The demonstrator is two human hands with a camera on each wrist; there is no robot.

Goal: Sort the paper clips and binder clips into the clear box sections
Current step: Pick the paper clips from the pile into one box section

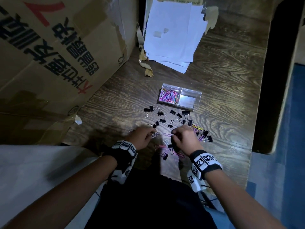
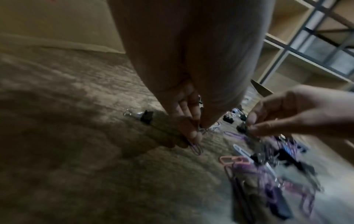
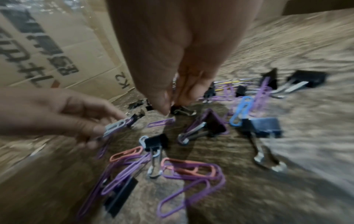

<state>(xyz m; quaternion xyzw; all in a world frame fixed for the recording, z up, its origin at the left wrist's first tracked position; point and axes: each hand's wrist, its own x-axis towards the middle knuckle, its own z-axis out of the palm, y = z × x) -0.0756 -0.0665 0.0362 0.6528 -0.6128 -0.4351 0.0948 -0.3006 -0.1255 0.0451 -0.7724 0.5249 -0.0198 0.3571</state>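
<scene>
The clear box (image 1: 197,93) lies on the wooden table; its left section holds several coloured paper clips (image 1: 170,96) and its right section (image 1: 187,100) shows only its bare floor. Black binder clips (image 1: 162,120) and loose paper clips (image 3: 189,168) are scattered in front of it. My left hand (image 1: 152,133) pinches a few paper clips (image 2: 197,149), white and purple (image 3: 114,127), just above the table. My right hand (image 1: 172,133) points down, thumb and fingertips (image 3: 165,106) pinched on a small black binder clip (image 3: 181,110). A purple paper clip (image 3: 161,122) lies just below them.
A big printed cardboard box (image 1: 49,55) stands along the left. A stack of white paper sheets (image 1: 173,33) lies behind the clear box. The table's edge (image 1: 257,113) runs down the right, with blue floor beyond. Shelving (image 2: 306,53) shows in the left wrist view.
</scene>
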